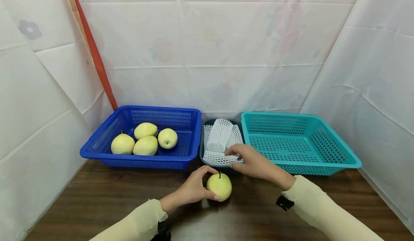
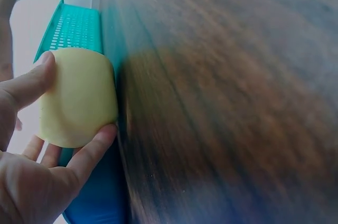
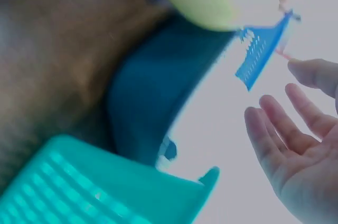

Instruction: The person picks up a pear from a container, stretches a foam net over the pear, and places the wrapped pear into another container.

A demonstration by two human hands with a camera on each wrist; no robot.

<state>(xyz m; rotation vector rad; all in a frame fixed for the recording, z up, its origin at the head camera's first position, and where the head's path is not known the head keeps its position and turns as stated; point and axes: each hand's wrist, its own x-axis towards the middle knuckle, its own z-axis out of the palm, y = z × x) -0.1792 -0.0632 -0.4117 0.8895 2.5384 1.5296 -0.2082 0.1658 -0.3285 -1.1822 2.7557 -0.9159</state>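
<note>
My left hand [image 1: 194, 188] grips a yellow-green pear [image 1: 220, 188] at the wood table's surface, thumb on the near side and fingers behind; its stem points up. The left wrist view shows the same pear [image 2: 79, 97] between thumb and fingers. Over the small dark basket [image 1: 202, 151] is my right hand [image 1: 250, 162], its fingertips at the right end of a white foam net sleeve [image 1: 220, 157]. Thumb and fingers of the right hand [image 3: 298, 134] stand apart in the right wrist view, where glare washes out the sleeves. Other foam net sleeves [image 1: 220, 133] lie behind.
On the left, a blue basket [image 1: 191, 158] holds several pears [image 1: 145, 146]. A teal basket [image 1: 339, 158] stands on the right, close beside the small one. White sheeting [image 1: 210, 47] hangs behind and at both sides of the wooden table [image 1: 258, 212].
</note>
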